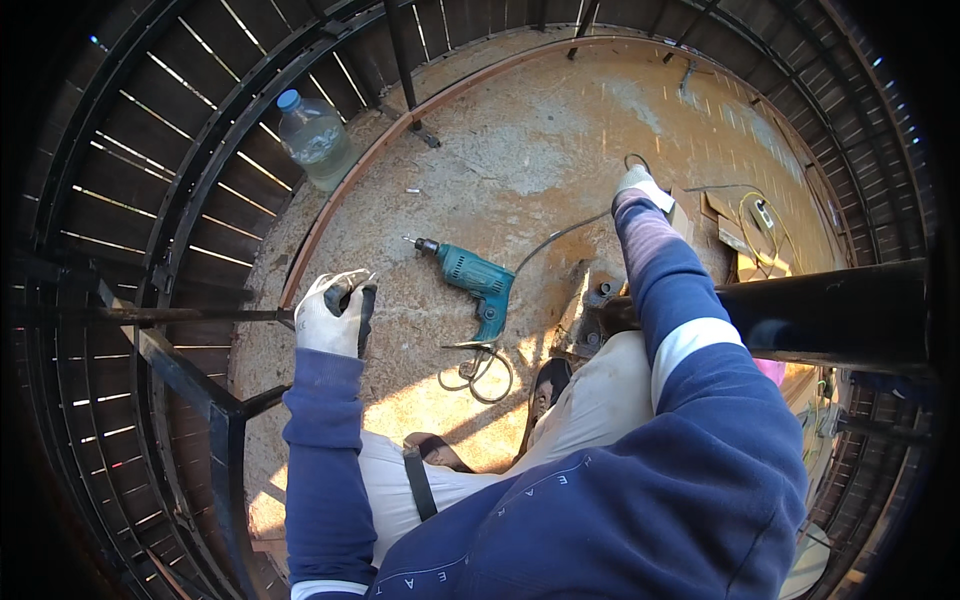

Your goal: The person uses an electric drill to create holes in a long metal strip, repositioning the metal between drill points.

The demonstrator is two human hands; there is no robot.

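Note:
A teal power drill (478, 277) lies on its side on the worn floor, its black chuck and thin bit pointing left. Loops of its black cable (490, 385) rest below the handle. My left hand (338, 308), in a white glove with dark patches, is beside a thin dark bar, left of the drill. Its fingers are curled into a pinch; what is between the fingertips, if anything, is too small to make out. My right hand (640, 185), also gloved, reaches far out to the upper right, closed on the drill's cable, with a loop sticking out beyond it.
A large clear bottle with a blue cap (318, 140) stands at the upper left by a curved rusty rim (395, 135). A thick black pipe (820, 310) runs across the right. Cardboard pieces (735, 235) and a yellow cable (770, 260) lie beyond. Dark slatted walls surround the floor.

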